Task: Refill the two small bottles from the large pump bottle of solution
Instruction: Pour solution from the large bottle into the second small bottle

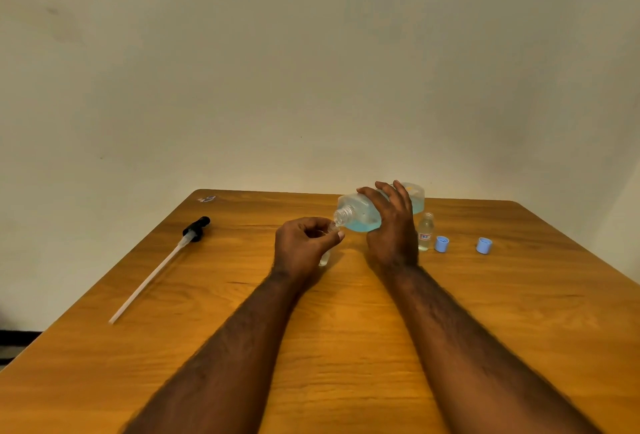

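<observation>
Head view, left to right.

Pump is out of the big bottle. It lies flat on the table at far left, black head away from the person, dip tube toward them.

Left hand is curled round bottle 1, thumb and fingers pinching near the neck. Bottle 1 is upright, near the table centre, mostly hidden by the hand.

Big bottle is tipped on its side with its open neck pointing left, right at the mouth of bottle 1. Blue solution is pooled along its lower side. Right hand grasps it round the body.

Bottle 2 stands upright just right of that hand, uncapped, nobody touching it. One blue cap sits just beside it; the second cap is further right, apart from the first.

Status:
- Done: pump off, both caps off.
- In hand: pour into bottle 1. No stream is visible and the hand covers the fill level, so probably early in the pour.
- Left: finish bottle 1, fill bottle 2, cap both. Pump presumably goes back on.

Count:
- pump: 1
- big bottle: 1
- small bottles: 2
- caps: 2
- hands: 2, both occupied
</observation>
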